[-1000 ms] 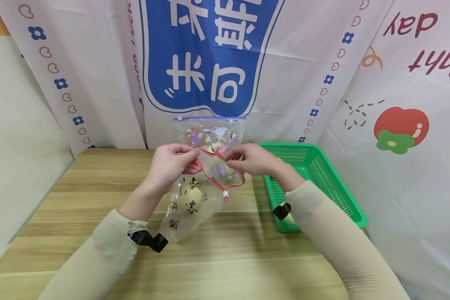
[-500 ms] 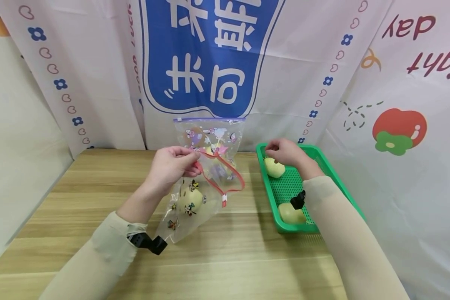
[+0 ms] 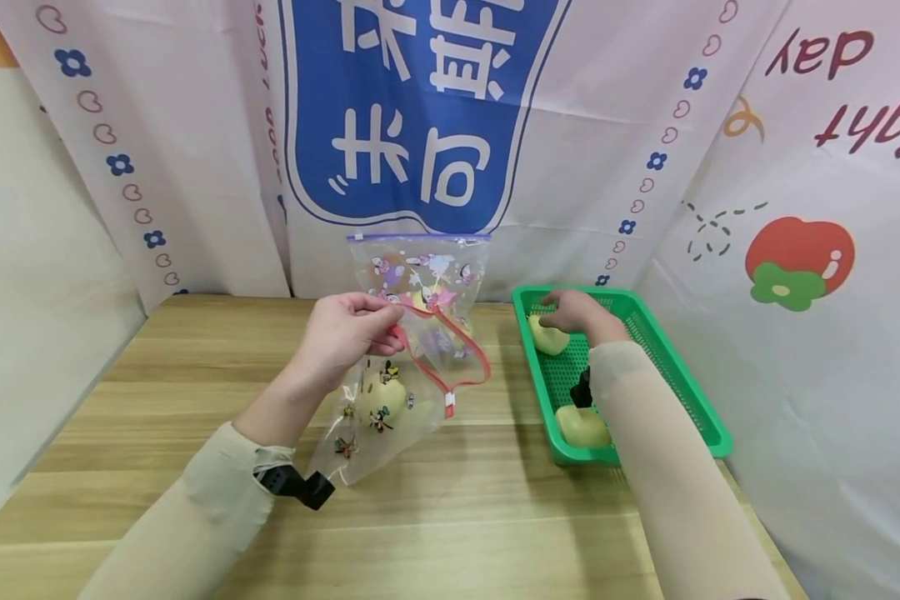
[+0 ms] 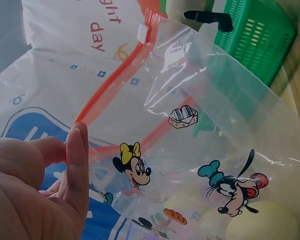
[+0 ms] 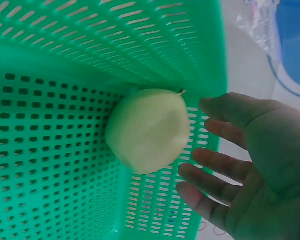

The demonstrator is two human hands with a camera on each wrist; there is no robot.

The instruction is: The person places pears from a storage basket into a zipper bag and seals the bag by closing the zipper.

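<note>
My left hand [image 3: 348,329] pinches the red zip edge of a clear zip bag [image 3: 420,417] printed with cartoon figures. The bag's mouth hangs apart, with a white slider at its lower corner, and a pale yellow pear [image 3: 386,398] lies inside. In the right wrist view my right hand [image 5: 260,165] is beside a pear [image 5: 150,131] with a short stem, fingers spread and apart from it. That pear sits at the far left end of the green basket [image 3: 686,383]. A second pear [image 3: 582,426] rests at the basket's near end.
Behind the red-edged bag, another clear bag with a purple zip [image 3: 420,239] stands against the printed backdrop [image 3: 217,150], with fruit visible inside. The wooden table [image 3: 450,533] runs up to the backdrop, and the basket stands near its right side.
My right hand has left the red bag edge and moved right, over the far pear in the basket. My left hand keeps its hold on the bag, almost unmoved.
</note>
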